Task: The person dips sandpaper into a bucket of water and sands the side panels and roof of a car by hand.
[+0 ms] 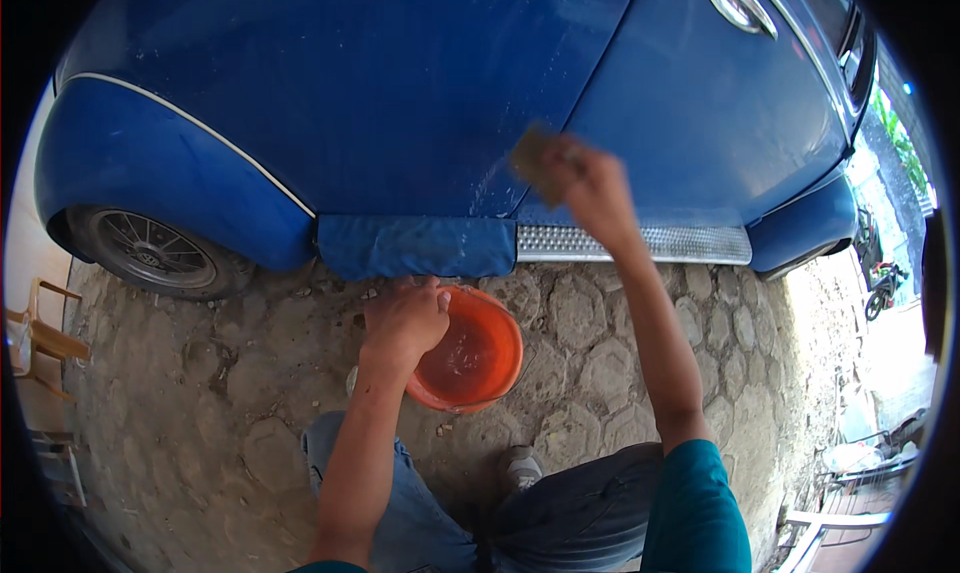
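My right hand [592, 181] is raised in front of the blue car's [420, 93] side, near the door seam. Its fingers are closed on a flat, brownish rectangular pad [537, 163], blurred by motion. Whether the pad touches the paint I cannot tell. Pale streaks and drops mark the bodywork just left of it. Lower down, my left hand [408, 318] is curled at the upper left rim of an orange bucket [510, 348] that holds water. Its fingertips are partly hidden. A blue cloth [415, 245] lies over the running board just beyond that hand.
The bare metal running board [640, 243] continues right of the cloth. A rear wheel [150, 253] stands at left, beside a wooden chair [45, 333]. Uneven stone paving [590, 323] lies underfoot. At the right edge are a white metal frame [820, 523] and a distant motorbike [883, 288].
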The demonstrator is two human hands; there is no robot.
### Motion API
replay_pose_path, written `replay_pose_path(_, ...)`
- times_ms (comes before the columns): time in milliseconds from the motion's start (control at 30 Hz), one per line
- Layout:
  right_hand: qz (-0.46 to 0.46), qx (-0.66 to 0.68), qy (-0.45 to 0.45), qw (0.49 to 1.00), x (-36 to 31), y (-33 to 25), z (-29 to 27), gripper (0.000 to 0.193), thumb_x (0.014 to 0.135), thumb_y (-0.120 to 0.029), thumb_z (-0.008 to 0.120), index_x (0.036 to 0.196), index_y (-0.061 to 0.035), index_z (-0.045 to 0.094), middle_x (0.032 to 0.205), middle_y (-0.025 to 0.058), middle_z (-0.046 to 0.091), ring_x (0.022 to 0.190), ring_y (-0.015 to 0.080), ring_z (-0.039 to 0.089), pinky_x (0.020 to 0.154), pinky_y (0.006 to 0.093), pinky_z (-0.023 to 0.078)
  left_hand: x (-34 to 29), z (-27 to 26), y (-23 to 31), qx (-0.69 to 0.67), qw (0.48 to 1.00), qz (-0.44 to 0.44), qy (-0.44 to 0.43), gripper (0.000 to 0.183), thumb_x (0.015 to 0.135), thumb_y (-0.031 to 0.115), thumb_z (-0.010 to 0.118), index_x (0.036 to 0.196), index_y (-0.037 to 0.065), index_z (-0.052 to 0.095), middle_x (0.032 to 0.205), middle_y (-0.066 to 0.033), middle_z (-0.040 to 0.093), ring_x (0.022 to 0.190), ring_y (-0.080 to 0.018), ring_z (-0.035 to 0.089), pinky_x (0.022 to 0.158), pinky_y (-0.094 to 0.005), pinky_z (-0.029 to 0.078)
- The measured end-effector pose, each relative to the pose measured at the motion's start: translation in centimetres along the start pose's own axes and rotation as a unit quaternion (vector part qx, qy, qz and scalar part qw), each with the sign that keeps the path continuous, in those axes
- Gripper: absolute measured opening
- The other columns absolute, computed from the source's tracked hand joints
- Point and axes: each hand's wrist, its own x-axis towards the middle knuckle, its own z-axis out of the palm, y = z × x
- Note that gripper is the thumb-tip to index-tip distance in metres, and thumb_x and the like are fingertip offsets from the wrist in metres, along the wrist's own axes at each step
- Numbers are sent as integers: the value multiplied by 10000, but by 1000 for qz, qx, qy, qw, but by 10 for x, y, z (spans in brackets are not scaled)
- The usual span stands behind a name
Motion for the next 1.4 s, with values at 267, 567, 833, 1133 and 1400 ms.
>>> replay_pose_path(267, -407, -317, 512, 687, 88, -78, -23, 354, 973, -52, 502, 1304, -52, 625, 1353, 131, 596, 1322, 307, 514, 1030, 423, 410, 9, 0, 3, 32, 995, -25, -90, 482, 1012, 454, 404, 1404, 193, 505, 1389, -93, 544, 1281, -274, 535, 1054, -455, 445)
replay_pose_path(567, -289, -411, 331, 798, 58, 113, 108, 610, 881, -179, 539, 1485, -189, 455, 1558, 88, 390, 1439, 350, 345, 1141, 609, 248, 10, -3, -3, -17, 997, -19, -66, 499, 1005, 462, 425, 1387, 155, 517, 1425, -97, 524, 1306, -273, 516, 1071, -454, 431)
replay_pose_path(833, -327, -223, 530, 750, 120, -25, 52, 560, 1011, -182, 441, 1525, -6, 310, 1572, 235, 302, 1461, 461, 231, 1169, 602, 151, 1, -14, -13, -40, 995, 10, -87, 507, 1003, 445, 441, 1394, 131, 514, 1417, -119, 534, 1276, -298, 541, 1034, -450, 464)
replay_pose_path(1133, -391, -458, 247, 759, 62, 128, 123, 600, 881, -117, 560, 1462, -245, 480, 1532, -25, 446, 1384, 232, 448, 1090, 544, 358, -3, -7, -7, -44, 996, 3, -72, 517, 994, 438, 461, 1415, 140, 503, 1374, -135, 566, 1270, -314, 544, 1050, -442, 451)
replay_pose_path(1400, -415, -290, 471, 722, 127, -18, 51, 628, 866, -115, 574, 1480, -98, 446, 1549, 152, 394, 1432, 453, 310, 1124, 653, 205, 8, -7, -19, -24, 995, -20, -98, 503, 1009, 450, 427, 1415, 161, 503, 1413, -128, 533, 1294, -289, 527, 1062, -455, 436)
